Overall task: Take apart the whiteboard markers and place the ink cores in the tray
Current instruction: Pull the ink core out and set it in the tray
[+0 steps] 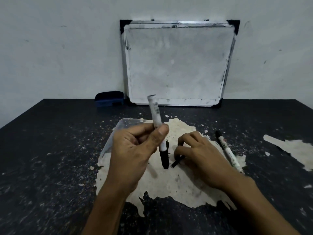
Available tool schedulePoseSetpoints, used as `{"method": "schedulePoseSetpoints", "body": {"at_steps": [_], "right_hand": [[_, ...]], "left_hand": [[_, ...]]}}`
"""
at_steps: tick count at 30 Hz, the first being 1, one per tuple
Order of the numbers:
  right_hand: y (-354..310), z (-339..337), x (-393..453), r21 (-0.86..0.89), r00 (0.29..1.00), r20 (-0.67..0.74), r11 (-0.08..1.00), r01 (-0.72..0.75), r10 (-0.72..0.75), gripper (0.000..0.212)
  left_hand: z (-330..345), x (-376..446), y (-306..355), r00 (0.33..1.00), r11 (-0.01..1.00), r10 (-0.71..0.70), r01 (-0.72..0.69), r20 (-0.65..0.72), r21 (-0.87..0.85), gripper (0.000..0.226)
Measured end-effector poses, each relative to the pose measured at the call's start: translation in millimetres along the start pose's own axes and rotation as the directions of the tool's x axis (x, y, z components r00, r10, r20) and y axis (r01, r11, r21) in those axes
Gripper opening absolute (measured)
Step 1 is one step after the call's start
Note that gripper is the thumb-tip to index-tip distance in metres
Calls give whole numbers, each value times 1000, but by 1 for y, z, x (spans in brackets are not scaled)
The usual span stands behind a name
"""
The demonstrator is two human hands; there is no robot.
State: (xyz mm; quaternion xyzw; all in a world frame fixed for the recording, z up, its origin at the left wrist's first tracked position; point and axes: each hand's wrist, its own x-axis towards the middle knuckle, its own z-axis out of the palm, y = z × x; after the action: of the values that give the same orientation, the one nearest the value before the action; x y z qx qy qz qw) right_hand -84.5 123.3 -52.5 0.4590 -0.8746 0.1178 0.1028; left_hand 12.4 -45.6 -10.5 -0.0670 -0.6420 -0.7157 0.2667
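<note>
My left hand (pixel 135 150) grips a white whiteboard marker (pixel 155 116) with a black cap end pointing down, held nearly upright above the table. My right hand (pixel 198 155) rests low on the table with fingers curled around a thin black stick, which looks like an ink core (pixel 177 162). A clear plastic tray (pixel 116 129) lies behind my left hand and is mostly hidden by it. A second marker (pixel 227 150), white with a black cap, lies on the table to the right of my right hand.
The dark table (pixel 50 158) has worn, peeling pale patches (pixel 177 184). A small whiteboard (pixel 176 63) leans against the wall at the back. A blue eraser (pixel 109 98) sits to its left.
</note>
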Motion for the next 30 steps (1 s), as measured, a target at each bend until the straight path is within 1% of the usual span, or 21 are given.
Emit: {"method": "schedulePoseSetpoints", "body": {"at_steps": [2, 3, 4, 5, 6, 7, 8, 10, 11, 12, 13, 14, 15, 16, 18, 20, 23, 27, 30], "right_hand": [[3, -3, -2, 25, 999, -54, 1000, -10, 11, 13], [5, -6, -2, 82, 994, -103, 996, -32, 40, 12], [7, -9, -3, 176, 981, -170, 982, -66, 97, 12], [10, -13, -5, 292, 954, -244, 951, -99, 174, 13], [12, -17, -5, 418, 915, -307, 901, -117, 261, 16], [13, -21, -6, 551, 871, -344, 827, -116, 351, 21], [13, -26, -7, 689, 828, -347, 718, -94, 440, 26], [13, -32, -8, 908, 751, -268, 418, -13, 604, 30], [13, -34, -8, 968, 725, -188, 252, 21, 663, 28], [12, -34, -8, 995, 710, -96, 88, 48, 698, 25], [12, -34, -8, 996, 702, -12, -49, 68, 712, 21], [12, -34, -9, 987, 698, 51, -144, 75, 714, 17], [11, -34, -9, 976, 697, 93, -204, 77, 711, 17], [11, -33, -9, 967, 701, 115, -240, 82, 704, 21], [10, -33, -10, 960, 712, 117, -261, 96, 692, 29], [9, -34, -10, 967, 720, 87, -231, 104, 689, 30], [8, -36, -12, 986, 716, 8, -127, 112, 698, 30], [7, -37, -14, 994, 710, -96, 29, 106, 698, 22], [6, -38, -15, 987, 698, -159, 115, 110, 698, 32]], "left_hand": [[3, -1, -1, 998, 998, 4, -8, 61, 64, 19], [5, -2, -2, 994, 994, -10, -2, 106, 108, 14], [6, -2, -4, 987, 988, -36, 12, 157, 153, 10], [8, -3, -6, 977, 978, -65, 23, 201, 206, 11], [9, -3, -9, 967, 965, -100, 37, 236, 258, 14], [11, -4, -11, 956, 950, -139, 56, 257, 306, 16], [13, -6, -13, 945, 937, -182, 82, 272, 341, 18], [18, -8, -18, 923, 900, -262, 128, 283, 417, 19], [19, -9, -20, 913, 877, -296, 144, 280, 459, 19], [20, -10, -22, 904, 856, -325, 157, 278, 492, 19], [21, -11, -24, 897, 843, -345, 167, 276, 512, 20], [22, -11, -24, 893, 834, -359, 175, 273, 523, 20], [22, -11, -24, 889, 828, -368, 180, 272, 532, 20], [22, -11, -24, 887, 821, -374, 180, 272, 541, 19], [23, -11, -24, 883, 816, -382, 183, 274, 548, 17], [24, -11, -25, 884, 822, -382, 191, 270, 537, 17], [24, -11, -25, 890, 829, -369, 185, 268, 528, 19], [25, -12, -25, 886, 832, -368, 180, 280, 525, 19], [26, -13, -26, 883, 830, -373, 181, 285, 527, 18]]}}
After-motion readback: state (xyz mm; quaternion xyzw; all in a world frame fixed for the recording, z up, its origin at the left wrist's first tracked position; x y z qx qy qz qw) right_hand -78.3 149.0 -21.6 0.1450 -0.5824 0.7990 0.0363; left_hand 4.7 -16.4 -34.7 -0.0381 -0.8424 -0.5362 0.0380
